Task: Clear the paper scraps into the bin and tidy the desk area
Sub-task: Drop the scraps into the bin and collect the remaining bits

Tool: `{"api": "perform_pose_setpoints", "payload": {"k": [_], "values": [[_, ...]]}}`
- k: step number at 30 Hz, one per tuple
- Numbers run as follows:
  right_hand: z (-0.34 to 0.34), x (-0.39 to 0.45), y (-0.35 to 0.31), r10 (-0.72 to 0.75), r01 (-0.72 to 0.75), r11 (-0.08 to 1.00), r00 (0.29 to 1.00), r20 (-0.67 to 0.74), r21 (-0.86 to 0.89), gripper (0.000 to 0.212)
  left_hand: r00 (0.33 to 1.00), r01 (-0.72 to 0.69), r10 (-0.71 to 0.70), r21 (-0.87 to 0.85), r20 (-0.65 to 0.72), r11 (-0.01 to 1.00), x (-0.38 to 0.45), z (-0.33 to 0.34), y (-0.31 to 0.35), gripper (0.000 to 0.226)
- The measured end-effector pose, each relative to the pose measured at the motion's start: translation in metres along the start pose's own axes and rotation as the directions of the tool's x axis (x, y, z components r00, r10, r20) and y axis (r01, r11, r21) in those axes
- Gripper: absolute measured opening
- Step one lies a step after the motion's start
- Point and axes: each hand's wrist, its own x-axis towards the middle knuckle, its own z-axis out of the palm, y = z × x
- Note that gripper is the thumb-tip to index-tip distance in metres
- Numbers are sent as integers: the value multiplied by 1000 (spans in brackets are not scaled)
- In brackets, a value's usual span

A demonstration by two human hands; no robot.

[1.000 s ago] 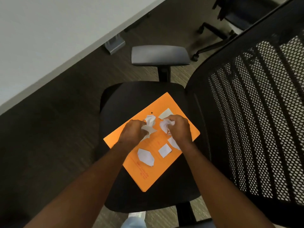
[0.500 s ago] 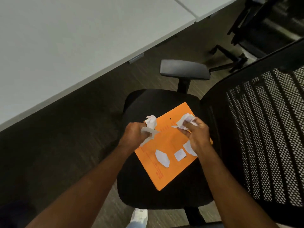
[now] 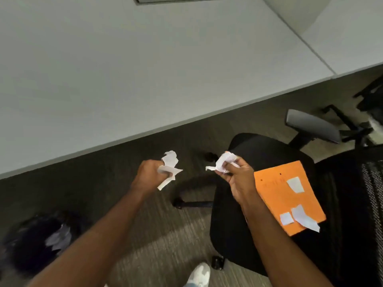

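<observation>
My left hand (image 3: 148, 176) is closed around a crumpled wad of white paper scraps (image 3: 170, 165), held above the carpet left of the chair. My right hand (image 3: 238, 179) grips a second wad of white paper scraps (image 3: 223, 162) over the seat's left edge. An orange envelope (image 3: 275, 195) lies on the black chair seat (image 3: 232, 224) with three white scraps on it, one (image 3: 295, 184) near its top and two (image 3: 303, 217) at its lower edge. A black bin (image 3: 31, 247) with white paper inside stands on the floor at lower left, blurred.
A white desk (image 3: 145, 69) fills the upper half of the view, its edge running diagonally. The chair's grey armrest (image 3: 313, 126) and mesh back (image 3: 371, 214) are at right. Another chair's base (image 3: 342, 117) is at far right. My white shoe (image 3: 199, 275) is at the bottom.
Both hands lifted off the envelope with their wads and moved left, away from the chair seat. The view swung left, bringing the bin into sight.
</observation>
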Motion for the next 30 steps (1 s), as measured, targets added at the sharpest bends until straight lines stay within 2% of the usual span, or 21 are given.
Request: {"api": "perform_pose_setpoints", "payload": {"k": [4,10,14,20,23,26,28,30], "values": [[91,-12,51,86,-81,994,993,79,-69,19,992,96,-94,16,-80,995,-25,-72,-92,32],[227,-51,145,235,-199,960,954,184,-196,25,936,285,-294,-70,-194,956,-92,-153,-264,31],[300,-82,212,328,-252,919,915,235,-302,26,886,383,-386,-64,-257,921,-135,-184,-349,12],[385,-118,323,439,-303,855,855,276,-420,27,836,474,-479,-87,-267,876,-162,-195,-454,19],[411,-127,371,486,-331,818,835,257,-471,35,776,530,-532,-108,-339,841,-158,-184,-483,24],[425,-128,418,510,-299,778,814,277,-553,37,809,431,-460,-162,-365,888,-149,-166,-514,15],[430,-125,445,497,-235,751,816,295,-617,37,837,375,-440,-244,-324,894,-139,-156,-536,28],[430,-121,468,517,-195,700,802,299,-687,47,853,385,-446,-249,-272,889,-129,-144,-555,37]]}}
